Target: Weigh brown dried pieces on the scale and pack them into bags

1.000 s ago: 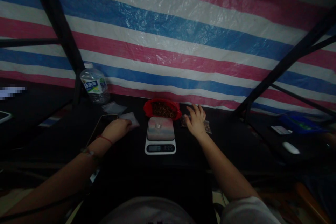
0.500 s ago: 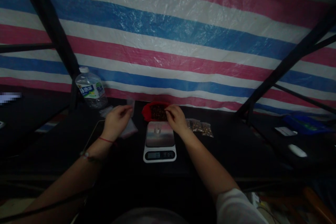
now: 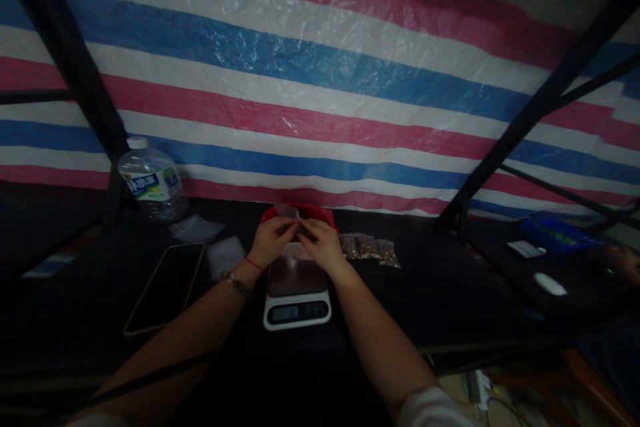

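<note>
Pinching 1 small clear bag in front of 1 red bowl, my left grip and right grip are holding their fingertips nearly together at its edge. 1 white scale is sitting just below, carrying 1 small clear item. 3 filled bags are lying right of the bowl on the desk. Leftward, 1 phone and 1 bottle are resting beside flat bags I cannot count.
</note>
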The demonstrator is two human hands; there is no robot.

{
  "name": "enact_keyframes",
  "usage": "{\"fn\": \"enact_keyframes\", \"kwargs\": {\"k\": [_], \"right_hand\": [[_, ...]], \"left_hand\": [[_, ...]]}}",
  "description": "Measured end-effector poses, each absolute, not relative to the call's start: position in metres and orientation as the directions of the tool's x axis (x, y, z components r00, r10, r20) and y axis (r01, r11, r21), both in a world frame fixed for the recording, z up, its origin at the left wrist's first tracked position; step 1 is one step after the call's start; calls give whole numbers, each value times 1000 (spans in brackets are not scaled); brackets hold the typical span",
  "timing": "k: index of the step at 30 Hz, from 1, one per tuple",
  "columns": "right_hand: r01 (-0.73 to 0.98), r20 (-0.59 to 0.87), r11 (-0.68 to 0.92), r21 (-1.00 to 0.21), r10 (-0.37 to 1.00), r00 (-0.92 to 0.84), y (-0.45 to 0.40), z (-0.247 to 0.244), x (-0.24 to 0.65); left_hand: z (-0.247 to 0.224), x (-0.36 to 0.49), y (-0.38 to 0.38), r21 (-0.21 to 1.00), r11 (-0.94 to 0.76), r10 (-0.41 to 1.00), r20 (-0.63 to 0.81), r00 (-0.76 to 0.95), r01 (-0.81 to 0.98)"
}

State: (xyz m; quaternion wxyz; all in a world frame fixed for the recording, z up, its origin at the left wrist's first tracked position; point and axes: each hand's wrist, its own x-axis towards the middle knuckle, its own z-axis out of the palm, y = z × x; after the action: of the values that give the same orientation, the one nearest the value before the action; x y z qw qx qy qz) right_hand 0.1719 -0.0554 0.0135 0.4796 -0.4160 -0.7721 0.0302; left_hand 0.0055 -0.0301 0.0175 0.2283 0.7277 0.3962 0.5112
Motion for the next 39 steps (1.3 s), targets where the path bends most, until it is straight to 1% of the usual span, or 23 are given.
{"fn": "enact_keyframes", "kwargs": {"k": [4, 9, 15, 22, 28, 33, 36, 39], "right_hand": [[639, 731, 661, -393, 646, -220, -59, 14, 166], [649, 732, 662, -375, 641, -230, -60, 16, 167], [632, 739, 659, -406, 645, -197, -61, 15, 167], [602, 732, 689, -403, 637, -240, -61, 14, 167], [571, 724, 702, -425, 642, -251, -61, 16, 170], [574, 733, 680, -456, 653, -190, -63, 18, 169], [593, 745, 673, -442, 644, -176, -64, 18, 168], [625, 777, 672, -397, 609, -161, -64, 17, 167]], "left_hand": [[16, 1, -33, 694, -629, 774, 601, 200, 351], [14, 2, -34, 665, -653, 755, 612, 236, 363], [10, 3, -34, 627, -696, 715, 650, 257, 350], [7, 2, -31, 536, -774, 624, 738, 258, 337], [7, 3, -32, 517, -782, 611, 745, 268, 347], [7, 3, -33, 493, -799, 589, 758, 280, 346], [10, 3, -35, 460, -809, 572, 762, 304, 367], [11, 3, -38, 428, -813, 557, 768, 315, 395]]}}
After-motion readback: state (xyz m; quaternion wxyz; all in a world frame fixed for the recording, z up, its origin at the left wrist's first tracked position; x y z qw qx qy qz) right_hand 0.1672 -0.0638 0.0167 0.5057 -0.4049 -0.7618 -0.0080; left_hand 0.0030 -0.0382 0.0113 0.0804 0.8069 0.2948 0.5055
